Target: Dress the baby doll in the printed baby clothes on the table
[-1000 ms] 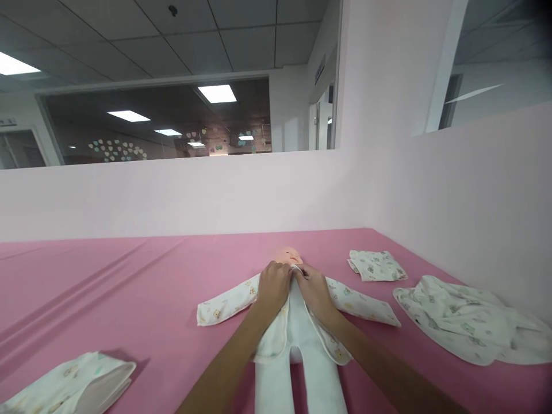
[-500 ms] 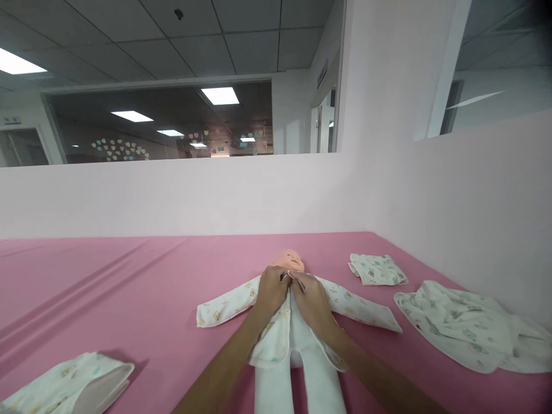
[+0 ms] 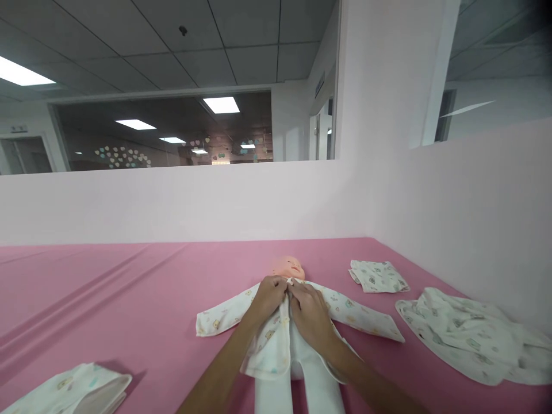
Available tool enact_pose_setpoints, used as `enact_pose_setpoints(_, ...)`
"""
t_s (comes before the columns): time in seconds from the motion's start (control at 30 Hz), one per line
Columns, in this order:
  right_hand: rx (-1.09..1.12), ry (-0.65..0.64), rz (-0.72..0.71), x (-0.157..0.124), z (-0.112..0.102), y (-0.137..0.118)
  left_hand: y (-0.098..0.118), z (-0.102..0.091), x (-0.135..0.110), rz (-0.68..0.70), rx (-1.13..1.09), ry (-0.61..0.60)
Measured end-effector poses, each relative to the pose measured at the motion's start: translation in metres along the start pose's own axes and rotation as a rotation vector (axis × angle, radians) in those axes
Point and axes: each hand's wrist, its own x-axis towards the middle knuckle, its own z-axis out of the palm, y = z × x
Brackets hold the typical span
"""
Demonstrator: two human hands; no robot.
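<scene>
A baby doll [image 3: 290, 267] lies on its back, head toward the wall. It wears a white patterned baby jacket [image 3: 357, 313] with the sleeves spread to both sides, and white trousers [image 3: 276, 397]. At the neck, my left hand [image 3: 271, 294] pinches the left front edge of the jacket. My right hand [image 3: 308, 305] is beside it, its fingers closed on the other front edge at the collar. The fingertips nearly meet, and what lies between them is partly hidden. Below the hands the jacket front hangs apart over the white layer.
The doll lies on a pink sheet [image 3: 129, 299] that reaches the white wall [image 3: 172, 207]. On the right are a folded patterned cloth [image 3: 379, 277] and a crumpled patterned garment [image 3: 470, 336]. Another folded patterned cloth [image 3: 73, 388] lies at the lower left.
The view has tilted up slightly, so things sit lower. My right hand has flattened a little over the jacket's chest; both hands stay at the collar.
</scene>
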Motion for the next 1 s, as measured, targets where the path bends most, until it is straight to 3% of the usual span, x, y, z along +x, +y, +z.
enact_pose_setpoints(0.23, 0.05, -0.029, -0.016, -0.002, -0.003, -0.002, -0.003, 0.002, 0.002, -0.045, -0.044, 0.016)
enact_pose_setpoints(0.43, 0.099, 0.008, 0.124, -0.004, -0.002, -0.002, -0.003, 0.001, 0.002, -0.037, -0.014, 0.034)
enact_pose_setpoints(0.77, 0.103, 0.032, -0.014, -0.003, 0.005, 0.003, -0.003, 0.002, 0.004, -0.026, 0.076, 0.091)
enact_pose_setpoints(0.87, 0.104, 0.043, 0.012, -0.003, 0.003, 0.004, 0.002, 0.002, -0.003, -0.056, 0.169, 0.156)
enact_pose_setpoints(1.0, 0.047, 0.034, 0.093, -0.005, -0.006, 0.006, 0.02, 0.004, -0.029, -0.03, 0.461, 0.278)
